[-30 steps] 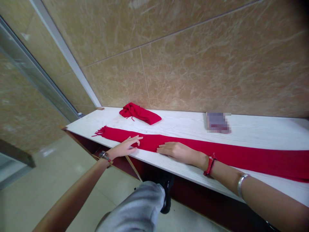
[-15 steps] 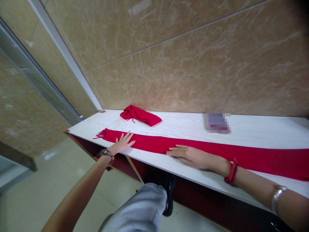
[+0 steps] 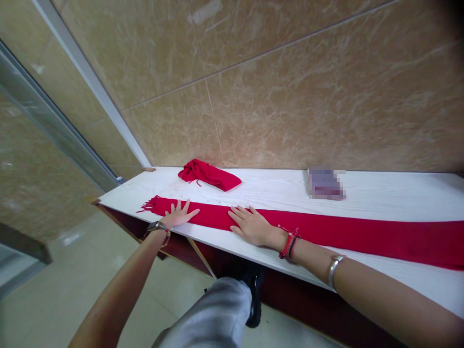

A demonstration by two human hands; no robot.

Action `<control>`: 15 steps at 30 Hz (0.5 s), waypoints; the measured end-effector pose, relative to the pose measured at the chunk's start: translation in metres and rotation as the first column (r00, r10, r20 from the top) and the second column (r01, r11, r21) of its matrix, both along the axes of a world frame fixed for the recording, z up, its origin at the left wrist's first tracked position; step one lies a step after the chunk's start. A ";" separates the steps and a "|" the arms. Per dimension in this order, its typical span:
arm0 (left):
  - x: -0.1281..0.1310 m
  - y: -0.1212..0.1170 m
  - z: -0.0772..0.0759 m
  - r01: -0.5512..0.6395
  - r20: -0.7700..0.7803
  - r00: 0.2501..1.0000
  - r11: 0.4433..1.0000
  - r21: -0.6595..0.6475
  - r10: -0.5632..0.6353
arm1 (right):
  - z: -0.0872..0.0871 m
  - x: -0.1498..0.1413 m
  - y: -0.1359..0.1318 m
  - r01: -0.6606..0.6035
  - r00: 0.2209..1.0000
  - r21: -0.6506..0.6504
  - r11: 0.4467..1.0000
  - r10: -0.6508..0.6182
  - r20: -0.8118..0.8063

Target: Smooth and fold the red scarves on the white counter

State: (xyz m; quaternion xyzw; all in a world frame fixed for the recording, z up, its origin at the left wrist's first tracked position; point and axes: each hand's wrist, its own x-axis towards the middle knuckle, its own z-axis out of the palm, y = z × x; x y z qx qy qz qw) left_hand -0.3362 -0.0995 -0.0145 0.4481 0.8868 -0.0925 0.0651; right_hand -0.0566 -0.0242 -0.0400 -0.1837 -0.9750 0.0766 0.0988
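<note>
A long red scarf point(image 3: 344, 232) lies stretched flat along the white tabletop point(image 3: 384, 195), its fringed end at the left. My left hand point(image 3: 177, 215) rests flat on the scarf near that fringe, fingers spread, palm down. My right hand point(image 3: 250, 224) also lies flat on the scarf a little to the right, fingers apart. Neither hand grips anything. A second red scarf point(image 3: 210, 175), folded into a bundle, sits behind my hands near the wall.
A blurred purplish flat object point(image 3: 325, 183) lies at the back of the table by the marble wall. The table's near edge runs just under my wrists. My grey-trousered knee point(image 3: 213, 314) and a black shoe point(image 3: 253, 299) are below, over a tiled floor.
My left hand slid left along the scarf toward the fringed end. My right hand drew right, then came back left, and its fingers spread out.
</note>
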 end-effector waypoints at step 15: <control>0.149 0.026 -0.010 0.532 0.116 0.825 0.830 0.168 -0.552 | -0.002 0.112 0.013 0.261 0.963 0.169 0.950 -0.268 0.019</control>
